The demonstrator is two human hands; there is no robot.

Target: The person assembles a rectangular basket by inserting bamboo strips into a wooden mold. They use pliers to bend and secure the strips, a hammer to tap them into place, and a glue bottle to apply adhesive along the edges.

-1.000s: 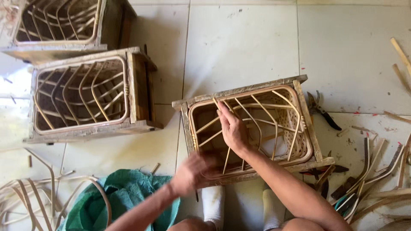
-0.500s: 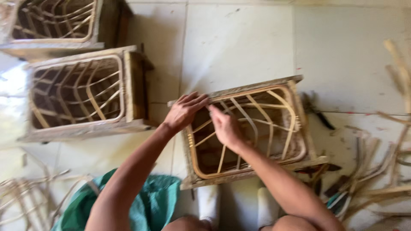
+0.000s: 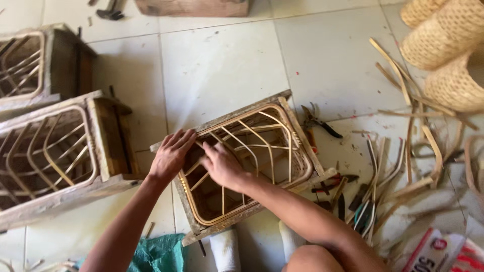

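Now the left hand (image 3: 170, 157) has slid down the frame's (image 3: 302, 146) left edge, lying flat beside the right hand (image 3: 222, 165), also flat, gripping nothing.

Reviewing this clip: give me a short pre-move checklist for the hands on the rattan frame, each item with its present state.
1. Left hand on the wooden mould's near corner: ok.
2. Right hand on the rattan frame strands: ok.
3. Grip closed around a strand: cannot tell; fingers hide it.
4. Mould flat on the tiled floor: ok.
5. Cutters close beside the mould: ok.
6. Floor to the right free of rattan offcuts: not ok.
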